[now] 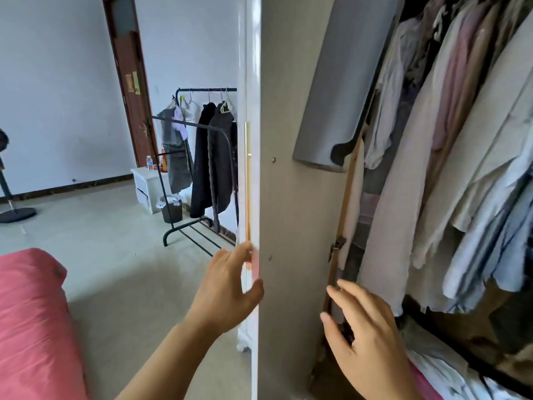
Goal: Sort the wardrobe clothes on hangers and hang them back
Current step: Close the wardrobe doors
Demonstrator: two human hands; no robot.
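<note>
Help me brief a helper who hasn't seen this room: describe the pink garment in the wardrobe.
Start at the open wardrobe door and look right to the packed hanging clothes. Among the cream coats, the pink garment hangs high; it alone is pale pink.

Two hands — left hand (227, 290), right hand (363, 336) — one wardrobe door (291, 197), one clothes rack (202, 134), one bin (172, 209), one nightstand (145, 183).

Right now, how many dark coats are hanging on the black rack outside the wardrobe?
2, side by side at the right end of the black rack: one black coat on the left, one dark quilted coat beside it. The wardrobe door may hide more.
</note>
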